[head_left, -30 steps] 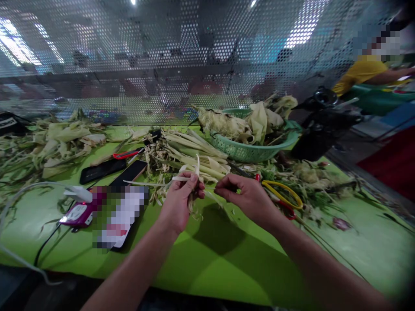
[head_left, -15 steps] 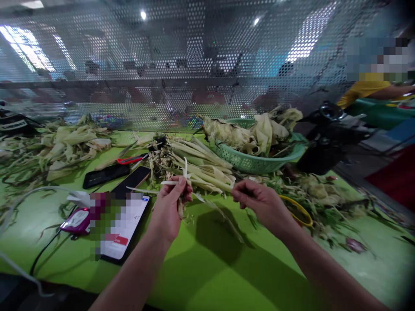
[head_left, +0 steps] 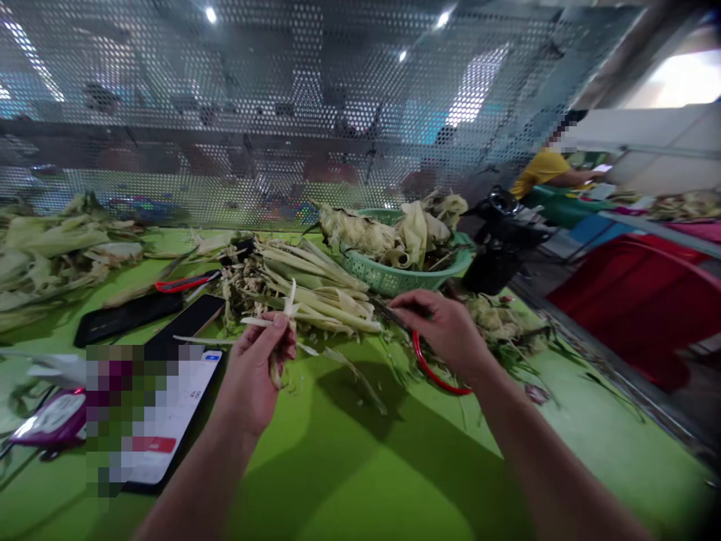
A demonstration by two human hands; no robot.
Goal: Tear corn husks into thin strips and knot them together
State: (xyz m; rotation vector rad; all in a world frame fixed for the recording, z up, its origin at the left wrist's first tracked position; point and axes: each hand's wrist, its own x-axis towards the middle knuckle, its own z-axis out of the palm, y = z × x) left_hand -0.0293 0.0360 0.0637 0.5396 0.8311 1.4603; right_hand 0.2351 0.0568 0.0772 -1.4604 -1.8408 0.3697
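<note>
My left hand (head_left: 256,368) is closed around pale husk strips (head_left: 291,299), which stick up and out to the left from its fingers. My right hand (head_left: 442,327) has its fingers pinched at a dark, narrow tool (head_left: 390,312) with a red loop handle (head_left: 433,372); the exact grip is partly hidden. Between and beyond the hands lies a bundle of pale green husk strips (head_left: 324,300). A loose thin strip (head_left: 360,379) rests on the green table (head_left: 338,488) between my hands.
A green basket (head_left: 388,279) of husks stands behind. Phones (head_left: 174,428) and a red-handled cutter (head_left: 185,282) lie left, near a husk pile (head_left: 61,240). Plant scraps (head_left: 496,323) lie right. A perforated panel (head_left: 253,150) rises behind; a person in yellow (head_left: 544,171) is farther right.
The view has swung right. A yellow loop seen by my right wrist is no longer visible; a red loop and dark tool now show at that hand. My left hand still holds the strips.
</note>
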